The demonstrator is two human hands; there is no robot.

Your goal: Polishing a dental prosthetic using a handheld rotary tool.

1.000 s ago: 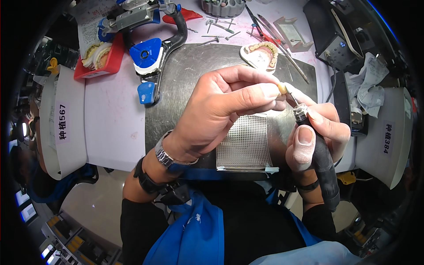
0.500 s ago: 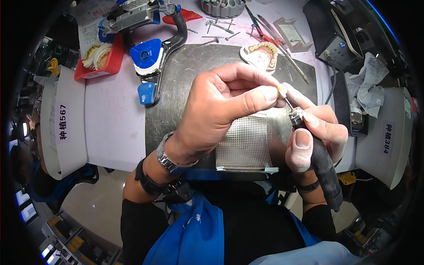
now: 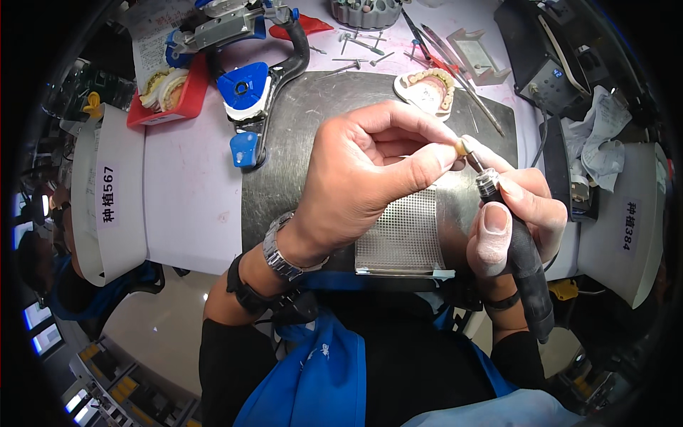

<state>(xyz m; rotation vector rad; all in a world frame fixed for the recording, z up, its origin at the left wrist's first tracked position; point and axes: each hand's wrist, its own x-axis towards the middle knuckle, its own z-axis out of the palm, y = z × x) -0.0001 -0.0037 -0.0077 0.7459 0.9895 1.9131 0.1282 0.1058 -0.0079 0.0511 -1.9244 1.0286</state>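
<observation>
Pinch, left hand (image 3: 356, 181): thumb and forefinger clamped on yellowish dental crown (image 3: 460, 147).
Wrap, right hand (image 3: 538, 208): fingers closed round black rotary handpiece (image 3: 526, 267); bur (image 3: 477, 162) at crown, contact unclear.
Crown: above metal plate (image 3: 306, 107), right of its middle.
Mesh sheet (image 3: 398, 231): on plate, near edge.
Dental cast (image 3: 425, 94): plate's far edge, right part.
Articulator (image 3: 245, 92): plate's far left corner.
Red tray (image 3: 189, 96): left of plate.

A red tray (image 3: 171, 116) with dental casts (image 3: 165, 89) sits on the left of the pale worktop (image 3: 185, 192), just beside a blue-and-black articulator (image 3: 243, 87). Crumpled white paper (image 3: 603, 135) lies at the right, near a curved white panel (image 3: 615, 228).
</observation>
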